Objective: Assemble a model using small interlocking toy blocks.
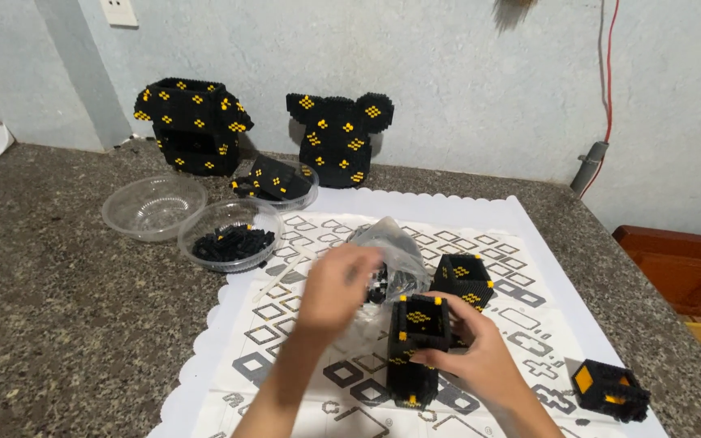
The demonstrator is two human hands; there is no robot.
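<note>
Right hand grips hollow block tower upright on white mat; left hand, blurred, pinches plastic bag of small bricks just behind. Risk: bag tips, bricks scatter across counter; tower may topple

I see bare counter along the left edge; bowls and block figures crowd the back edge, a small block cube blocks the right corner.

My left hand is motion-blurred and covers part of the clear plastic bag, so I cannot tell what its fingers pinch, while both forearms and the white mat's near edge run off frame.
</note>
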